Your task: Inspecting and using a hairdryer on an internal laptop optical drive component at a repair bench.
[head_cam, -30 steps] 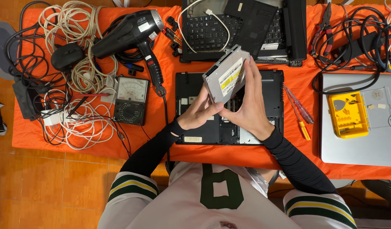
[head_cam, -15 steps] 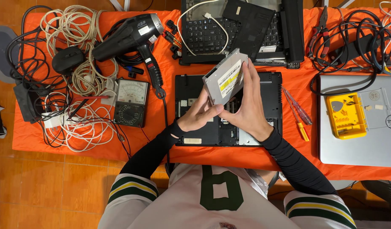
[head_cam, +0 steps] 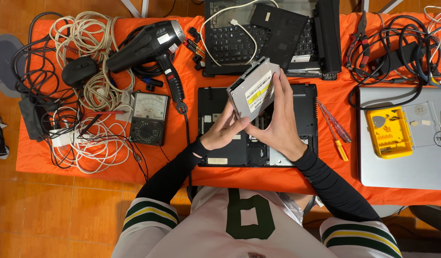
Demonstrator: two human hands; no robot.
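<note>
Both my hands hold a flat silver optical drive with a white and yellow label, tilted up above an upturned black laptop base. My left hand supports its lower left corner with the fingertips. My right hand grips its right edge, fingers stretched along the side. The laptop base lies on the orange cloth right in front of me, partly hidden by my hands.
A black hair dryer, an analog multimeter and tangled white and black cables lie left. A second black laptop sits behind. Screwdrivers, a silver laptop with a yellow case, and pliers lie right.
The drive stays in both hands with barely any shift in its tilt. The view has moved slightly.
</note>
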